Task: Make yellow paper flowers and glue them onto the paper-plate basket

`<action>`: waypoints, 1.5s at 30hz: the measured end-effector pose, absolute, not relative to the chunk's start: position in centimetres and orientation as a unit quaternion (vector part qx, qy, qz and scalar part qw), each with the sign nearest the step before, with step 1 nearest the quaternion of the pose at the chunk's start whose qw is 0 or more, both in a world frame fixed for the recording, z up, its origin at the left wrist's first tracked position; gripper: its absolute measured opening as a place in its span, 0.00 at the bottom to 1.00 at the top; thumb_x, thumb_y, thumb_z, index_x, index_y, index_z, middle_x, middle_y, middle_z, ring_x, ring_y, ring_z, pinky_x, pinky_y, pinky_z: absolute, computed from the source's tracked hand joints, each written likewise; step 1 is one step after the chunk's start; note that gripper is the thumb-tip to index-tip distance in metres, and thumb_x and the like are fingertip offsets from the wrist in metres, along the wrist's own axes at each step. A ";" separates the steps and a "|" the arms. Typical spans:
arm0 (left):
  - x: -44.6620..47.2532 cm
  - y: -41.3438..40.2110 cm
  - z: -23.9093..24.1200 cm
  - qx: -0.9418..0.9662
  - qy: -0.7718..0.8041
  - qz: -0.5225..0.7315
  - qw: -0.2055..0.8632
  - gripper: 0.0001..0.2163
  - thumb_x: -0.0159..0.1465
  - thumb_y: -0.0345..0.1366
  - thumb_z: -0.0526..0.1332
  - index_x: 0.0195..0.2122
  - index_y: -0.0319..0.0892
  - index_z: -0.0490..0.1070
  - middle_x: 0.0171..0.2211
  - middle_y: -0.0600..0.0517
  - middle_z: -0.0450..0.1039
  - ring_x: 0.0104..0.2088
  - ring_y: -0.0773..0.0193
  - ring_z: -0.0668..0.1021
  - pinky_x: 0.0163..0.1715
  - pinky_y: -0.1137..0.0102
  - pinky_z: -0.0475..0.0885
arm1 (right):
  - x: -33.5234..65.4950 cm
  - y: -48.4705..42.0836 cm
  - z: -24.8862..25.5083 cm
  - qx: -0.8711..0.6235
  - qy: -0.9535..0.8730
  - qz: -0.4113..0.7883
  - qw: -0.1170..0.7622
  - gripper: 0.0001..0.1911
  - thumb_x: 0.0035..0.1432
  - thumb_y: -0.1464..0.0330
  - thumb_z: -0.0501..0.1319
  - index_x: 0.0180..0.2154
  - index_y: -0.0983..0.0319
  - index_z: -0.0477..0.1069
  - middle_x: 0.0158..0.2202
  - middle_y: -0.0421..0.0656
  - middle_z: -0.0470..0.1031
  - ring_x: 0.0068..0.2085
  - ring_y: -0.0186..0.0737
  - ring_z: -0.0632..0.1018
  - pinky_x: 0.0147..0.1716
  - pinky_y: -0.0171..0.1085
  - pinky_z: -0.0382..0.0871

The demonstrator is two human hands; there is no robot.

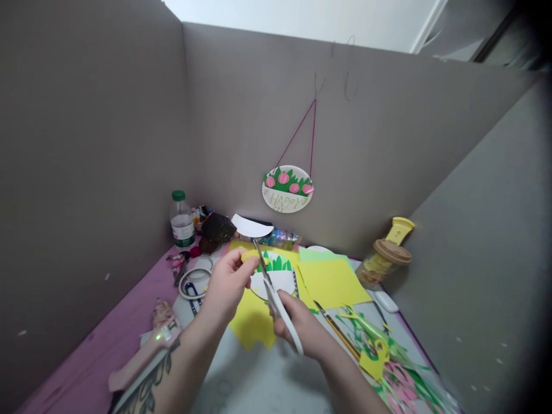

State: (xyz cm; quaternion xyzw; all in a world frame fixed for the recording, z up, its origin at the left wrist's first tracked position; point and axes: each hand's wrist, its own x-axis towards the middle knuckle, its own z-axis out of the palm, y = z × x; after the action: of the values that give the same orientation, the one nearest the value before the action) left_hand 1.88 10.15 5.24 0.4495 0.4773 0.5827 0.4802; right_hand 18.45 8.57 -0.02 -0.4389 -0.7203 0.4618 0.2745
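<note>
Between the thumb and fingers of my left hand [230, 282] is a small piece of yellow paper [249, 256]. My right hand [297, 322] grips white-handled scissors [276, 299], their blades pointing up and away beside the yellow piece. Whether the blades touch the paper I cannot tell. Under the scissors lies a white paper plate [280, 282] with green paper leaves [278, 262] along its upper part, partly hidden by my hands. It rests on a yellow sheet [252, 322] with a notched near edge.
A finished-looking plate [287, 201] reading HAPPY hangs on the grey wall. Yellow sheets [332, 282], a pencil [342, 339] and coloured paper scraps [379, 356] lie right, near a lidded cup [383, 264]. At left are a pink glue gun [146, 351], tape rolls [196, 282] and a bottle [181, 221].
</note>
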 end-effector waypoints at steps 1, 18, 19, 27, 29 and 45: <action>1.9 10.1 5.3 0.449 0.477 0.582 0.481 0.09 0.54 0.40 0.62 0.23 0.40 0.65 0.17 0.59 0.59 0.18 0.74 0.62 0.18 0.78 0.56 | 18.5 8.6 0.0 -0.438 -0.721 0.461 0.274 0.10 0.45 0.68 0.60 0.27 0.61 0.58 0.25 0.36 0.61 0.26 0.31 0.60 0.25 0.31 0.55; 1.6 10.3 5.0 0.463 0.478 0.574 0.478 0.10 0.55 0.39 0.60 0.23 0.40 0.63 0.18 0.60 0.58 0.18 0.74 0.61 0.19 0.78 0.56 | 18.6 8.6 -0.3 -0.424 -0.720 0.472 0.281 0.10 0.44 0.68 0.60 0.27 0.61 0.57 0.25 0.36 0.61 0.26 0.31 0.60 0.25 0.31 0.56; 1.6 10.3 5.0 0.462 0.479 0.574 0.477 0.10 0.55 0.39 0.60 0.23 0.40 0.63 0.18 0.60 0.58 0.18 0.74 0.61 0.19 0.78 0.56 | 18.6 8.6 -0.3 -0.424 -0.719 0.475 0.280 0.10 0.44 0.68 0.59 0.27 0.61 0.57 0.25 0.36 0.61 0.26 0.31 0.61 0.25 0.31 0.56; 1.4 10.4 5.1 0.471 0.485 0.573 0.464 0.09 0.55 0.38 0.60 0.22 0.40 0.63 0.18 0.60 0.58 0.19 0.74 0.61 0.19 0.78 0.55 | 18.6 8.5 0.0 -0.434 -0.716 0.477 0.266 0.08 0.42 0.71 0.57 0.27 0.61 0.57 0.25 0.36 0.61 0.26 0.31 0.60 0.25 0.31 0.56; 1.4 10.5 5.1 0.468 0.485 0.575 0.465 0.09 0.55 0.38 0.60 0.22 0.40 0.63 0.18 0.60 0.58 0.18 0.74 0.61 0.19 0.77 0.55 | 18.6 8.5 0.0 -0.434 -0.714 0.480 0.267 0.08 0.41 0.71 0.57 0.27 0.61 0.57 0.25 0.36 0.61 0.26 0.31 0.60 0.25 0.31 0.56; 1.4 10.5 4.9 0.456 0.478 0.588 0.467 0.11 0.56 0.41 0.60 0.24 0.40 0.64 0.20 0.59 0.61 0.18 0.75 0.61 0.18 0.77 0.56 | 18.6 8.6 0.0 -0.442 -0.708 0.481 0.268 0.08 0.40 0.72 0.56 0.26 0.61 0.57 0.24 0.36 0.60 0.26 0.31 0.60 0.24 0.30 0.55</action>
State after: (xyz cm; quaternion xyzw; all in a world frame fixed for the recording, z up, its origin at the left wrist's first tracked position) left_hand 1.40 10.53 4.89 0.4561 0.4784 0.5877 0.4666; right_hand 18.57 8.58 0.03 -0.4417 -0.7081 0.4811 0.2682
